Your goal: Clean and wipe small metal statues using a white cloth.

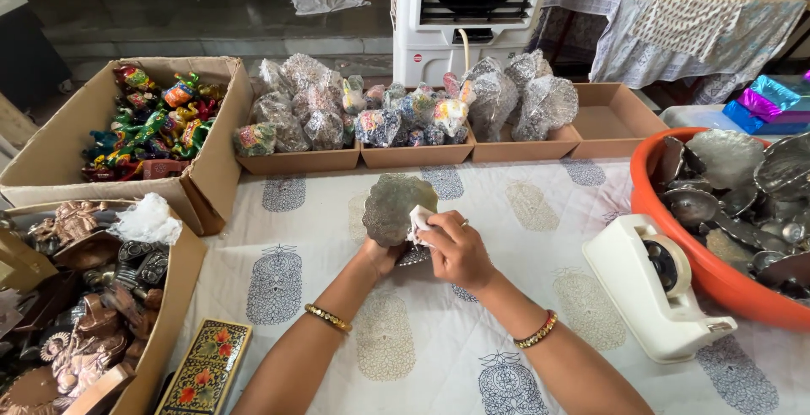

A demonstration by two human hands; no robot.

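My left hand [380, 256] grips the base of a scalloped, dull silver metal plate [395, 204], holding it upright over the printed white tablecloth [337, 297]. My right hand [456, 250] presses a small white cloth [419, 219] against the plate's right edge. Both wrists wear bangles.
A white tape dispenser [658, 284] sits at the right beside an orange tub [717, 276] of metal pieces. Cardboard trays [413, 155] of wrapped items line the back. A box of colourful figurines [152, 124] and a box of copper pieces [84, 314] stand left. A painted box [207, 369] lies near.
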